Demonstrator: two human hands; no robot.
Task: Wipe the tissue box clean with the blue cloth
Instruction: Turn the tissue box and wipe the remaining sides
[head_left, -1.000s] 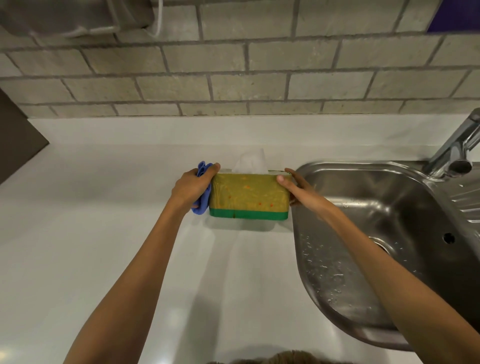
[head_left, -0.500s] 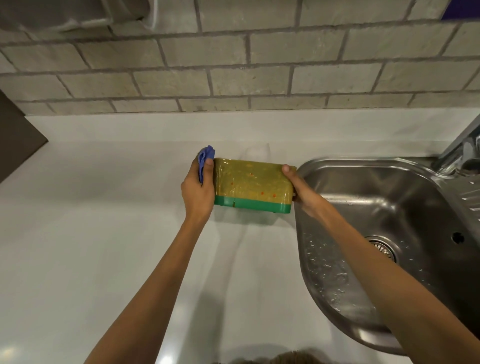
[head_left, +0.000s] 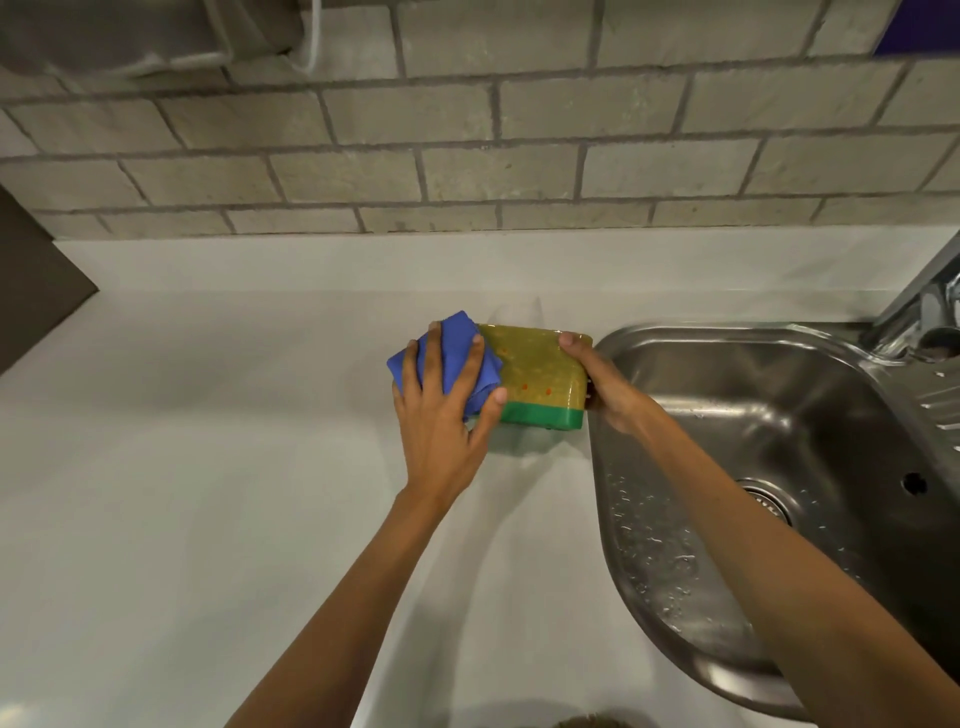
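Observation:
The tissue box (head_left: 540, 376) is yellow-green with a green band along its bottom edge and stands on the white counter, tilted toward me, just left of the sink. My left hand (head_left: 441, 415) presses the folded blue cloth (head_left: 452, 358) flat against the box's left part, fingers spread over the cloth. My right hand (head_left: 602, 384) grips the box's right end, thumb on its top corner. A bit of white tissue (head_left: 519, 312) shows faintly behind the box.
A steel sink (head_left: 779, 467) with water drops fills the right side, its tap (head_left: 930, 317) at the far right. The white counter (head_left: 208, 467) runs to a brick wall (head_left: 467, 156) behind. A dark panel (head_left: 31, 280) stands at the left edge.
My left hand has moved from the box's left end onto its front face, laying the blue cloth flat there. The box has tipped further toward me. My right hand keeps its grip.

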